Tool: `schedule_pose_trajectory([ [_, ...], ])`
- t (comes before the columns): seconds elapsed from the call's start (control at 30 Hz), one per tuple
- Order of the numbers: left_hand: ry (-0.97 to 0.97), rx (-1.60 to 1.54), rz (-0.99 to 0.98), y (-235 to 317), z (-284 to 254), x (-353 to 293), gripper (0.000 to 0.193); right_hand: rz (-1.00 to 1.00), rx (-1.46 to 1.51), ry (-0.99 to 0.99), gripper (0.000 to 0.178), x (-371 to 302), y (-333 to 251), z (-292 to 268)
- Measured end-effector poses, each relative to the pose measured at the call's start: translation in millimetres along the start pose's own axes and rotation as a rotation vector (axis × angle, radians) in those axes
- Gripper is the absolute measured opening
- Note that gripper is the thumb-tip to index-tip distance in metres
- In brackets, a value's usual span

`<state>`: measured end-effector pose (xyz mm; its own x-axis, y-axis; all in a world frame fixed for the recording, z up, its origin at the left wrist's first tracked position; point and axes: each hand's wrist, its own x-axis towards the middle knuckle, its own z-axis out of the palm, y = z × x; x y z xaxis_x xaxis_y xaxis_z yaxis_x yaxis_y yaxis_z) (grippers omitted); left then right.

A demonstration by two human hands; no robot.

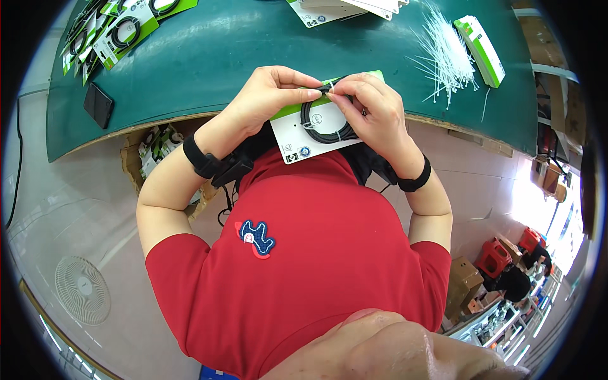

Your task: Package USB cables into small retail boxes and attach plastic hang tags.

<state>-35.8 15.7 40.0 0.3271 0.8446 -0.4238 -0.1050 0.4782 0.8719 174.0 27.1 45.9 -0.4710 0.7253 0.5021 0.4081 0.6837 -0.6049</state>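
The person's left hand is pinching, thumb against forefinger, at the top of a round coil of black cable, while the right hand is closing its fingertips on the same part just beside it, its exact hold on the cable or the thin white plastic tie being too small to tell. The coil is lying against a white-and-green rectangular cardboard card, which is overhanging the near edge of the green-topped table. A loose heap of thin white plastic ties is lying farther right.
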Motion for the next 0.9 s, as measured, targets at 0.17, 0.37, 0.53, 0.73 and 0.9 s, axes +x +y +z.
schedule_pose_trajectory([
  [0.17,-0.006,-0.017,-0.003,-1.9,-1.8,1.4,0.024,0.000,0.011,-0.001,0.010,-0.6,0.9,-1.3],
  [0.37,-0.014,0.003,0.000,0.8,-0.3,0.9,0.025,0.020,0.025,0.040,0.012,-2.4,-1.0,-1.5],
  [0.53,-0.010,-0.004,-0.004,-0.3,-0.2,1.5,0.026,-0.018,0.011,0.050,0.012,-3.0,0.3,-0.6],
  [0.73,0.000,-0.010,-0.001,-1.1,0.2,1.6,0.025,-0.033,-0.008,0.048,0.012,-3.8,-0.4,-1.0],
  [0.9,0.003,-0.010,-0.004,-0.7,-0.7,1.3,0.024,-0.042,-0.030,0.031,0.011,-4.2,0.1,-1.7],
])
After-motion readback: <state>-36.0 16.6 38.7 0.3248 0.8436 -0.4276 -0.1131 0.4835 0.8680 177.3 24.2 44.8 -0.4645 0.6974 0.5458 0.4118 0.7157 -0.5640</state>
